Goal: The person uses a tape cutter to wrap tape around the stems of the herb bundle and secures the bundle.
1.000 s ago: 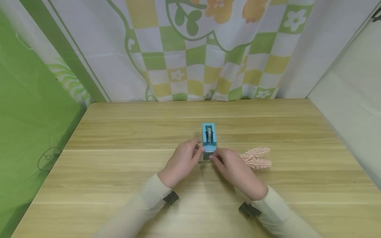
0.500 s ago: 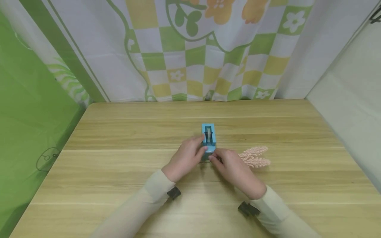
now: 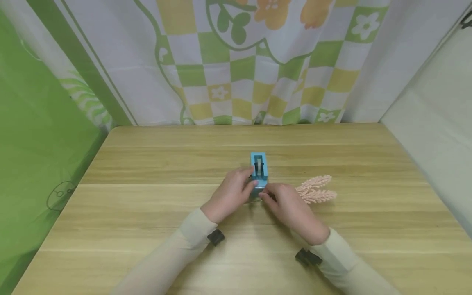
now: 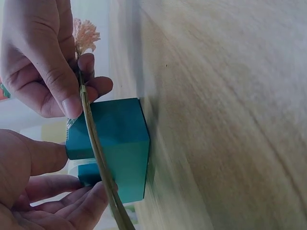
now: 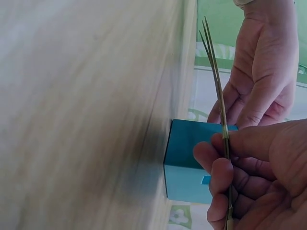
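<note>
A blue tape dispenser (image 3: 260,178) with a roll of clear tape (image 3: 259,167) stands on the table. My left hand (image 3: 230,192) grips it, the thumb on its front end and the fingers along its left side. Close at the dispenser's front right, my right hand (image 3: 291,209) pinches the thin stems (image 5: 218,91) of a pink dried-flower bunch (image 3: 317,190). The flower heads stick out to the right of that hand. In the right wrist view, a band of tape (image 5: 225,132) circles the stems by the thumb. The bare stem ends cross before the dispenser in the left wrist view.
The wood-grain table (image 3: 147,225) reaches out on all sides of the hands. A checked curtain (image 3: 254,82) hangs behind its far edge, with green cloth (image 3: 37,143) at the left and a pale wall (image 3: 435,114) at the right.
My left hand has moved right and forward, its fingers now along the dispenser's side. The pink flower heads have tipped slightly upward in the view. My right hand has stayed nearly in place.
</note>
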Tool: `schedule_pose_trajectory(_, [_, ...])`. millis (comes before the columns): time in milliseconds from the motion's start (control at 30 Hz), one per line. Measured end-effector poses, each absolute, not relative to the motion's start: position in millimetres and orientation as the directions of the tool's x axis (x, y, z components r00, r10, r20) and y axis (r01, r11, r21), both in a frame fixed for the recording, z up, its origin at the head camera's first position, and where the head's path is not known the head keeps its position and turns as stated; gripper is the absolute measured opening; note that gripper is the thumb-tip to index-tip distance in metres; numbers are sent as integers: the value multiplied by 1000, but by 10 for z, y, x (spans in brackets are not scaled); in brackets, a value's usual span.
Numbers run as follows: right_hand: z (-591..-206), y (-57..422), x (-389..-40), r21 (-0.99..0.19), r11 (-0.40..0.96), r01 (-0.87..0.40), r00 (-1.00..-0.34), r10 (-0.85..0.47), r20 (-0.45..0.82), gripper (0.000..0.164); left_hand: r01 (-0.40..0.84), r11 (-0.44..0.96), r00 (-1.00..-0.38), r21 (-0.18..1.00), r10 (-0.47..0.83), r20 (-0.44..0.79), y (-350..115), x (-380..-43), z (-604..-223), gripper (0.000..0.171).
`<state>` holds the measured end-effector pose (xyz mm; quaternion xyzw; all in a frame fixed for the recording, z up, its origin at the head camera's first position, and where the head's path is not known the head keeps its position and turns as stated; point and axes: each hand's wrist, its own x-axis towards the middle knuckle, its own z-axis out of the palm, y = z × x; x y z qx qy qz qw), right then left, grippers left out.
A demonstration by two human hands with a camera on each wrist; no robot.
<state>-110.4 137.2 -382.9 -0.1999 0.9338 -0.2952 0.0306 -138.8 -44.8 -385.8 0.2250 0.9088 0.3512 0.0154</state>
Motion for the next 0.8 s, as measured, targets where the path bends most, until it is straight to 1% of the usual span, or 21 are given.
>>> schedule_pose_trajectory(333, [-3838, 1375, -1111, -549, 748, -373, -912, -404, 69, 18, 379, 657, -904, 652, 413, 109, -454, -1389, -3857, 44])
schedule_pose_trajectory(800, [-3845, 1388, -1122, -534, 751, -388, -905, -420, 66, 16, 392, 662, -899, 639, 422, 115, -462, -1388, -3844, 45])
